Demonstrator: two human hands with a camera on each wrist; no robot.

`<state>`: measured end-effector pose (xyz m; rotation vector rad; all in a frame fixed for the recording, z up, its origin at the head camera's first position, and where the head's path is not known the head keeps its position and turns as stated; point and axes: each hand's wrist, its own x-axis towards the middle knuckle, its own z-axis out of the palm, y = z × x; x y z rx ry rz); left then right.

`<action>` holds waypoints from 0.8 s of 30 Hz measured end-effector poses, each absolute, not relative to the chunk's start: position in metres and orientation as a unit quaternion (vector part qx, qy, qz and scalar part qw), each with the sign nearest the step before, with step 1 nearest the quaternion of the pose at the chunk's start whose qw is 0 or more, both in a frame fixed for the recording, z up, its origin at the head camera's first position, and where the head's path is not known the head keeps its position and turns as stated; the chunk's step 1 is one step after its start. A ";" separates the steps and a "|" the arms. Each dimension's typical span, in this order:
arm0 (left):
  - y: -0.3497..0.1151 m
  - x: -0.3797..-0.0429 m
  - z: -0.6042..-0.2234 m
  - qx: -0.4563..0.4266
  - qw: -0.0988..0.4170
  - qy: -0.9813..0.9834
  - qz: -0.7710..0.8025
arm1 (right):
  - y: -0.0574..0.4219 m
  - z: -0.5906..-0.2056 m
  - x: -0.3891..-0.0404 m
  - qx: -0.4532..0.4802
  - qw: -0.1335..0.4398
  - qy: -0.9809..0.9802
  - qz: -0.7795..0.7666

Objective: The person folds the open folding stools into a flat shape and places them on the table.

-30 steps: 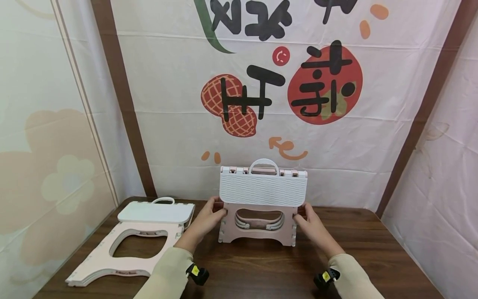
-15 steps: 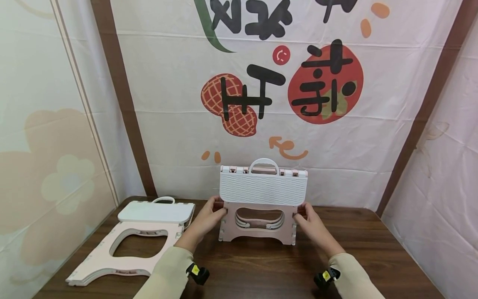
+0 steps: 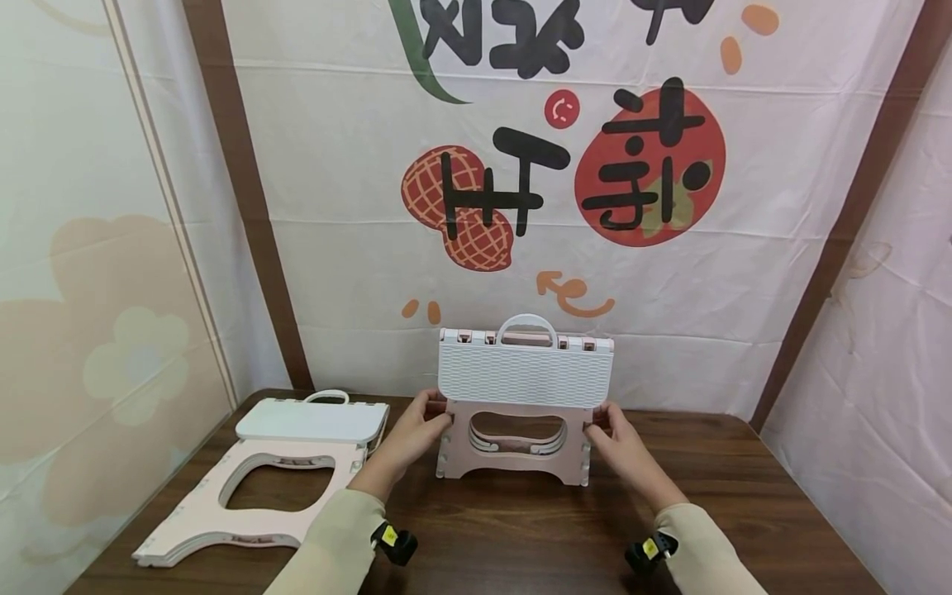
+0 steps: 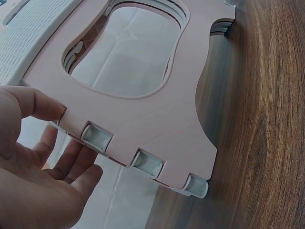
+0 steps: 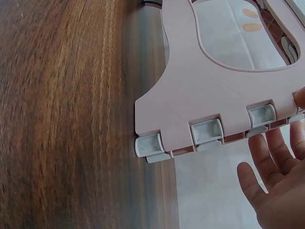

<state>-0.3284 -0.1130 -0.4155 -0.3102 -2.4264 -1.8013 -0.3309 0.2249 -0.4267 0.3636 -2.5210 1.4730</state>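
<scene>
A folding stool (image 3: 524, 376), folded flat, stands upright on the table between the two hands, its white textured top and loop handle uppermost and its pink legs below. My left hand (image 3: 411, 434) pinches the stool's left side edge just under the white top. On the opposite edge, at about the same height, my right hand (image 3: 625, 450) does likewise. In the left wrist view the thumb presses the front of the pink leg panel (image 4: 143, 114), with the fingers behind. The right wrist view shows the pink panel's (image 5: 190, 90) lower corner at the tabletop; the right thumb is mostly cut off.
A second folded stool (image 3: 297, 421), white-topped with pink legs, lies flat on the left of the brown wooden table (image 3: 506, 545), close to the left forearm. Behind the table hangs a printed cloth (image 3: 342, 273), and more cloth hangs at both sides.
</scene>
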 end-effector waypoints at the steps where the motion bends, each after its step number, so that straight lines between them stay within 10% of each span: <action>1: -0.113 -0.328 -0.415 -0.102 0.052 -0.798 -0.592 | 0.225 -0.427 -0.331 0.123 0.099 -0.851 0.501; 24: -0.112 -0.329 -0.415 -0.101 0.058 -0.798 -0.592 | 0.223 -0.428 -0.333 0.115 0.106 -0.841 0.518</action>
